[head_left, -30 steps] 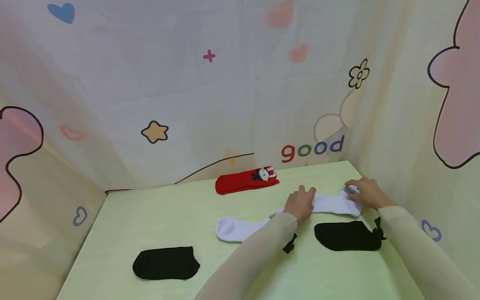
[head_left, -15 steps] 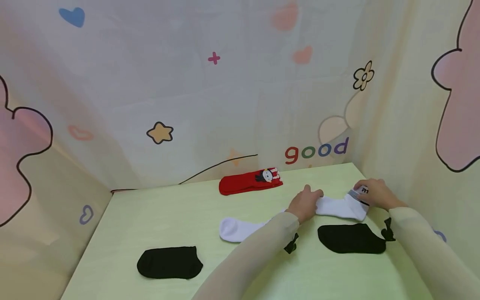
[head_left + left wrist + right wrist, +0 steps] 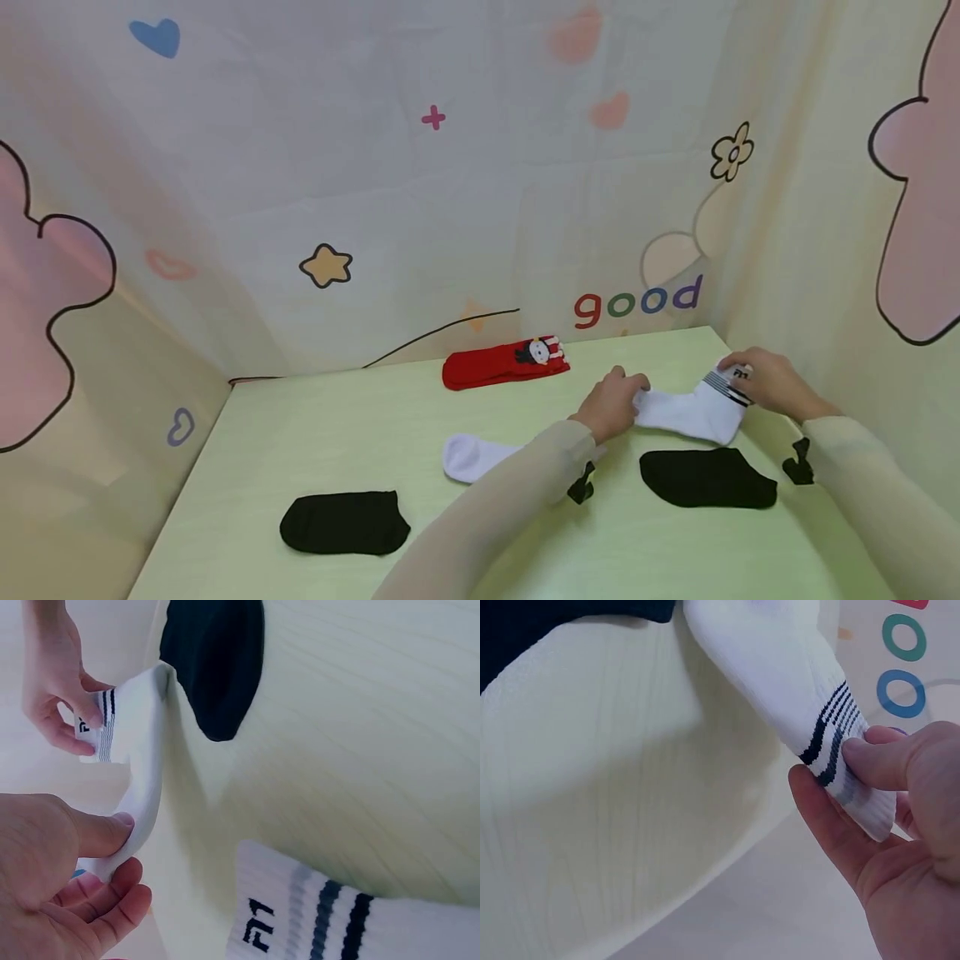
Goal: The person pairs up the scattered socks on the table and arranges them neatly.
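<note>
A: What differed from the view one second earlier?

B: Your right hand (image 3: pixel 780 387) had drawn farther right, taking the cuff of the white sock (image 3: pixel 686 414) with it. The dark stripes and lettering, mostly covered before, now showed beside your fingers. The black tie (image 3: pixel 799 461) at your right sleeve (image 3: pixel 870 492), which had met the outline of the right-hand black sock (image 3: pixel 708 479), now stood apart from it. Your left hand (image 3: pixel 609 406) stayed at the toe end.

A: And the pose of your hands?

B: Both were narrowed in a pinch on the white sock, which spanned the space between them, behind the right-hand black sock. Your left thumb pressed one face of the toe, fingers curled on the other. Your right thumb lay against the striped cuff, which was raised from the bench (image 3: pixel 300 442). Your left sleeve (image 3: pixel 502 508) reached diagonally across the second white sock (image 3: pixel 480 457), hiding part of it.

A: The surroundings?

B: The red sock (image 3: pixel 506 362) kept its place near the rear edge of the bench; the left-hand black sock (image 3: pixel 345 522) lay flat toward the front, well apart from your hands.
</note>
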Demonstrator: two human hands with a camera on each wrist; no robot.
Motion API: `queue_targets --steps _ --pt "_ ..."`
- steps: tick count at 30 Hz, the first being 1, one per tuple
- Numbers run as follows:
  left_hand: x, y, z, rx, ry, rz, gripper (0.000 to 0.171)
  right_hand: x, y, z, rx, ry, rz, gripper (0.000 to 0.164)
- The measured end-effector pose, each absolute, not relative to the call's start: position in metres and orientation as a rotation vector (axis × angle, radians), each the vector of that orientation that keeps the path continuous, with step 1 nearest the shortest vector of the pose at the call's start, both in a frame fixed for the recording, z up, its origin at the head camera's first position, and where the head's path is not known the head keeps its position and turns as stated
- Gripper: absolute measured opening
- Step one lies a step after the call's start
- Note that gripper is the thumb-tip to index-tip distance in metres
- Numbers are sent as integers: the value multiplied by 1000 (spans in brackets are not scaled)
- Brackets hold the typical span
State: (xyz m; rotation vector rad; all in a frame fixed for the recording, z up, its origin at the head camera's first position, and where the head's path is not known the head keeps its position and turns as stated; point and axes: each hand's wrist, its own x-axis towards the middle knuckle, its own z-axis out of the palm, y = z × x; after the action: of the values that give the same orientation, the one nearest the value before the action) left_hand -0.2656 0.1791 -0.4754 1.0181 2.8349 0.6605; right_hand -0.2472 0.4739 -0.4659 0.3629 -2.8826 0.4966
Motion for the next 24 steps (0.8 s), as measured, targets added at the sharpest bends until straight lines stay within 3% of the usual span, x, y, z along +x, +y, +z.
queue_targets --steps 24 --pt "-268 148 -453 1061 2841 795 38 -234 455 -427 320 -2943 493 21"
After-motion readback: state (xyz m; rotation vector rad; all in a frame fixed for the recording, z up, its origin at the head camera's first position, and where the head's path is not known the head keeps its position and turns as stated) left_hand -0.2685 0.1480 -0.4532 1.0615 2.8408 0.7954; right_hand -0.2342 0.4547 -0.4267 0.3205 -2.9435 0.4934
